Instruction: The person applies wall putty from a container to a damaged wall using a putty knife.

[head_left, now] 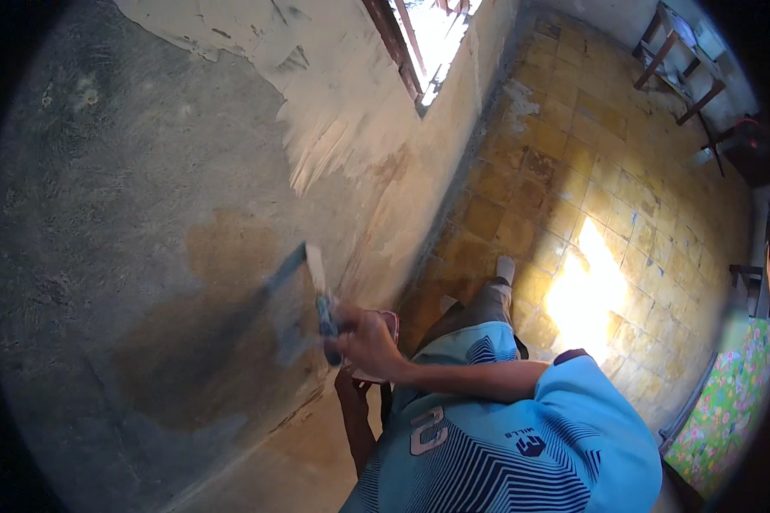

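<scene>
My right hand (370,342) is closed around the handle of a putty knife (316,269). The wide pale blade stands up near the grey wall (145,188), casting a shadow on it; I cannot tell whether it touches. The hand and handle are slightly blurred. Below the right hand, my left hand (357,382) grips a small pink-rimmed container (391,323) held close to my body. The right hand hides much of this container, and its contents do not show. Beside the blade, a brownish damp-looking patch (231,248) spreads over the grey wall.
Cream coating (334,94) with ragged edges covers the upper wall, around a bright window (436,43). Yellowish floor tiles (565,171) carry a sunlit spot. A wooden table frame (659,64) stands far right, and flowered green cloth (727,402) lies nearer on the right.
</scene>
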`<state>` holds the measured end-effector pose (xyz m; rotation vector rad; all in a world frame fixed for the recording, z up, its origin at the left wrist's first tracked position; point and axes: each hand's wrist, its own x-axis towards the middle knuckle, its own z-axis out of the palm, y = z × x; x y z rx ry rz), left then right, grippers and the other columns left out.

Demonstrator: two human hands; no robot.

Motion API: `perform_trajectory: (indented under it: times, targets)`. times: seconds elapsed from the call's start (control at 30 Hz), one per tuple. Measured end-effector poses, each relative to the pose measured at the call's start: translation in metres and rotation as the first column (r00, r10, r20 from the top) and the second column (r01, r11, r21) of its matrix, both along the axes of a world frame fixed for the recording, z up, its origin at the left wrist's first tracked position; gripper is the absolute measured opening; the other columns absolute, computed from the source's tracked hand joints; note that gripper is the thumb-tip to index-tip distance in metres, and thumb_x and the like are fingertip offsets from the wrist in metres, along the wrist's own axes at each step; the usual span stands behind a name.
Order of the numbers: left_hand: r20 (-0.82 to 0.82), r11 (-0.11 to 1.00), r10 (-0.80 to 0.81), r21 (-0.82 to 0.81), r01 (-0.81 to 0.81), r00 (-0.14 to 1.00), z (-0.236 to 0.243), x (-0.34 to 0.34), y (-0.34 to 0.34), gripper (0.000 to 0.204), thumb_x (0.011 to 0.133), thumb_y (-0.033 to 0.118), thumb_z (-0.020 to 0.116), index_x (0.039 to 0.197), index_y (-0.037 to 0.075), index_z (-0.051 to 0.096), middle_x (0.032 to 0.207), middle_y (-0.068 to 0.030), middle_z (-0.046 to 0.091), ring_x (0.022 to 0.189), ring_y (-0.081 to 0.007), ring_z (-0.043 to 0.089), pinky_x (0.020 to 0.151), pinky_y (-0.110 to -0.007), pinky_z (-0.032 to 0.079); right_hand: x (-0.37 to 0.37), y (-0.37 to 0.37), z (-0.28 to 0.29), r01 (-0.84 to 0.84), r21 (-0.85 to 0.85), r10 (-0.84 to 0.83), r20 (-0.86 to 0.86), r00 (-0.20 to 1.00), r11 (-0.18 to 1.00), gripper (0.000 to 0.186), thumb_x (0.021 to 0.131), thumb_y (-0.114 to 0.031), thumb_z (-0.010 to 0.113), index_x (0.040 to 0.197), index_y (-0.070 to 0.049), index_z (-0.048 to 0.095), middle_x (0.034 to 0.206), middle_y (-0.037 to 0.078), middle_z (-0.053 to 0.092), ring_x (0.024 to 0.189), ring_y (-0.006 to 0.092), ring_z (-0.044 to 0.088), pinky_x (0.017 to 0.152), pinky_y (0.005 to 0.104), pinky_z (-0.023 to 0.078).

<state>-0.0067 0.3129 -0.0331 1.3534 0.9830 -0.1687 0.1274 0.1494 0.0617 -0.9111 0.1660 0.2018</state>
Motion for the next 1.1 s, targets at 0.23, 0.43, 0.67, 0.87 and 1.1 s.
perform_trajectory:
  times: [0.23,0.43,0.67,0.87,1.1]
  targets:
    - [0.024,0.998,-0.027,-0.049,0.028,0.999,-0.007,-0.008,0.008,0.053,0.079,0.032,0.061,0.122,0.003,0.05,0.112,-0.0138,0.055,0.102,-0.0286,0.057,0.083,-0.044,0.05,0.14,-0.119,-0.028,0.223,-0.212,-0.204,0.111,0.973,0.951,0.042,0.076,-0.019,0.077,0.107,0.004,0.061,0.08,0.007,0.066,0.072,0.0132,0.063,0.059,0.027,0.05]
    - [-0.015,1.0,-0.023,-0.011,0.022,1.0,0.015,-0.003,-0.009,0.056,0.077,0.031,0.062,0.123,0.001,0.05,0.111,-0.0148,0.056,0.103,-0.0293,0.057,0.083,-0.045,0.05,0.222,-0.153,-0.041,0.299,-0.209,-0.291,0.07,0.954,0.931,0.08,0.077,-0.016,0.078,0.135,0.016,0.034,0.089,0.014,0.066,0.077,0.0166,0.065,0.062,0.0294,0.055]
    - [0.023,0.999,-0.04,-0.017,0.04,0.999,0.003,-0.002,0.002,0.051,0.077,0.034,0.061,0.115,0.002,0.053,0.111,-0.0146,0.056,0.103,-0.0292,0.057,0.083,-0.044,0.05,0.139,-0.087,-0.07,0.072,-0.433,-0.019,0.125,0.992,0.898,0.027,0.076,-0.018,0.078,0.086,0.004,0.064,0.074,0.006,0.065,0.066,0.0129,0.062,0.057,0.0272,0.049]
    - [0.001,1.0,-0.003,-0.007,0.003,1.0,0.001,0.004,0.009,0.049,0.077,0.034,0.062,0.112,0.002,0.053,0.11,-0.0151,0.055,0.102,-0.0288,0.057,0.083,-0.045,0.05,0.084,-0.105,-0.026,-0.061,-0.285,0.079,0.05,0.996,0.956,0.037,0.076,-0.02,0.076,0.1,0.007,0.066,0.081,0.009,0.068,0.067,0.0161,0.065,0.064,0.0295,0.053]
    - [0.008,0.999,-0.037,-0.009,0.037,0.999,0.004,0.01,0.007,0.05,0.076,0.034,0.062,0.113,0.001,0.053,0.108,-0.0147,0.057,0.101,-0.0285,0.058,0.081,-0.044,0.051,0.211,-0.236,-0.026,0.191,-0.289,-0.217,-0.059,0.974,0.938,0.021,0.078,-0.01,0.064,0.094,0.003,0.062,0.083,0.012,0.061,0.075,0.0198,0.064,0.067,0.0377,0.061]
